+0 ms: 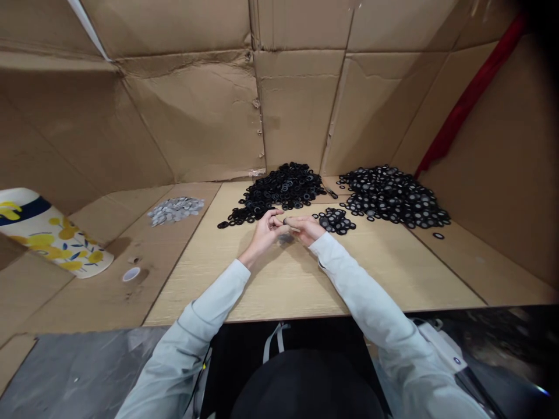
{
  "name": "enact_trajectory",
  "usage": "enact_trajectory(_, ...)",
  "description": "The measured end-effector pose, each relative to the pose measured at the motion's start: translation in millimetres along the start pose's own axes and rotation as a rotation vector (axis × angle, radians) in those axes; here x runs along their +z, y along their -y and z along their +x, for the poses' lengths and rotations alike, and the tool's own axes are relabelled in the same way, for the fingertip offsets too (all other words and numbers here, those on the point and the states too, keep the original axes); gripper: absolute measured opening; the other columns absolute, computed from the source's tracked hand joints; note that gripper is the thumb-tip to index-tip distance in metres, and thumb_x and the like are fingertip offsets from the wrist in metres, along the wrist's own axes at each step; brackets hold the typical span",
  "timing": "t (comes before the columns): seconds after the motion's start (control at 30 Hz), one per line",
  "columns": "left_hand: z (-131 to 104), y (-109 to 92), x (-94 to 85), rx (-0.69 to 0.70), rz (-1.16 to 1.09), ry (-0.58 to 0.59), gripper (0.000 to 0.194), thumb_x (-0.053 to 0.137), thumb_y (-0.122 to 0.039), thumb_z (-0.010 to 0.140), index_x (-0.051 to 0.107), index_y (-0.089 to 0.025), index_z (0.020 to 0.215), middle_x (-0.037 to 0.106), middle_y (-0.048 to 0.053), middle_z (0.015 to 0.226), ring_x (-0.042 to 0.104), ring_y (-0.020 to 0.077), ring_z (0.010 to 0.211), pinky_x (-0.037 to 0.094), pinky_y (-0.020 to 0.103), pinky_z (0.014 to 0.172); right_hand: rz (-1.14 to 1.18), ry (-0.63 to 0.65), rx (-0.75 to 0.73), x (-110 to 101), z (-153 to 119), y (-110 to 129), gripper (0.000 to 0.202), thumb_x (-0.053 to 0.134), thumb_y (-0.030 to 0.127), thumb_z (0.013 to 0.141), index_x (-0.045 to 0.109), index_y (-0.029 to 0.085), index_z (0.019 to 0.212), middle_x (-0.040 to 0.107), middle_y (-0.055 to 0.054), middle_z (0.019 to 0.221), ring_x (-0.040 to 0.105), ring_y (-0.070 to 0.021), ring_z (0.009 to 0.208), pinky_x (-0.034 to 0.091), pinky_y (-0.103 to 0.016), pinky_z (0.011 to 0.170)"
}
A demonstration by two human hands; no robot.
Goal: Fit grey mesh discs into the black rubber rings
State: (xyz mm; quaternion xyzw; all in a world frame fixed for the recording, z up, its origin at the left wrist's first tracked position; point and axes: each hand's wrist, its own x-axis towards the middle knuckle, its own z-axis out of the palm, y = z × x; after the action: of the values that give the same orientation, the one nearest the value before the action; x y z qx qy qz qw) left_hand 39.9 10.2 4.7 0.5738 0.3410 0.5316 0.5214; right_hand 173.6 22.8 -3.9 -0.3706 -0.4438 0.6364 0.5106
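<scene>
My left hand (265, 231) and my right hand (309, 228) meet over the middle of the board, fingertips almost touching. Between them a small dark piece (285, 221), which looks like a black ring, is pinched in my right fingers. The left fingers are curled in a pinch too; what they hold is too small to make out. Just below the fingers lie a few grey discs (286, 238), partly hidden. Behind my hands rises a heap of black rings (290, 183). Beside my right hand is a small pile of black rings with grey centres (336, 221).
A large heap of grey-centred rings (393, 195) spreads at the back right. Loose grey discs (174, 209) lie at the left. A patterned cylinder (65, 238) and a white tape roll (131, 274) stand farther left. Cardboard walls (301, 105) enclose the wooden board (262, 297).
</scene>
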Motion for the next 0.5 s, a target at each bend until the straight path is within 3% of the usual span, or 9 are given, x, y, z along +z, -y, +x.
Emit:
enact_trajectory(0.13, -1, 6, 2.1, 0.047, 0.065, 0.011, 0.039, 0.072, -0.019, 0.055, 0.055, -0.017, 0.091, 0.048, -0.007, 0.056, 0.046, 0.0075, 0.053, 0.035, 0.020, 0.055, 0.010, -0.023, -0.019, 2, 0, -5, 0.030, 0.075, 0.039, 0.043, 0.057, 0.017, 0.049, 0.051, 0.001, 0.052, 0.045, -0.0103, 0.055, 0.035, -0.026, 0.054)
enact_trajectory(0.27, 0, 12, 5.1, -0.019, -0.047, -0.053, 0.037, 0.072, -0.020, 0.056, 0.053, -0.018, 0.088, 0.050, -0.007, 0.055, 0.047, 0.0079, 0.052, 0.036, 0.022, 0.055, -0.037, -0.106, -0.033, 1, 3, -8, 0.031, 0.075, 0.041, 0.043, 0.054, 0.018, 0.049, 0.048, 0.002, 0.054, 0.045, -0.0107, 0.056, 0.034, -0.026, 0.054)
enact_trajectory(0.4, 3, 13, 7.2, -0.098, -0.174, -0.187, 0.037, 0.072, -0.016, 0.054, 0.051, -0.018, 0.084, 0.053, -0.006, 0.057, 0.050, 0.0081, 0.052, 0.037, 0.022, 0.055, -0.222, -0.159, -0.098, -3, 4, -4, 0.034, 0.074, 0.045, 0.045, 0.053, 0.018, 0.046, 0.046, 0.001, 0.054, 0.043, -0.0115, 0.059, 0.035, -0.026, 0.056)
enact_trajectory(0.5, 5, 10, 5.5, -0.137, -0.268, -0.213, 0.039, 0.073, -0.013, 0.051, 0.052, -0.017, 0.083, 0.057, -0.005, 0.060, 0.053, 0.0085, 0.054, 0.039, 0.023, 0.057, -0.375, -0.143, -0.217, -7, 3, 1, 0.033, 0.071, 0.049, 0.049, 0.057, 0.019, 0.048, 0.046, 0.000, 0.058, 0.044, -0.0140, 0.065, 0.037, -0.028, 0.062)
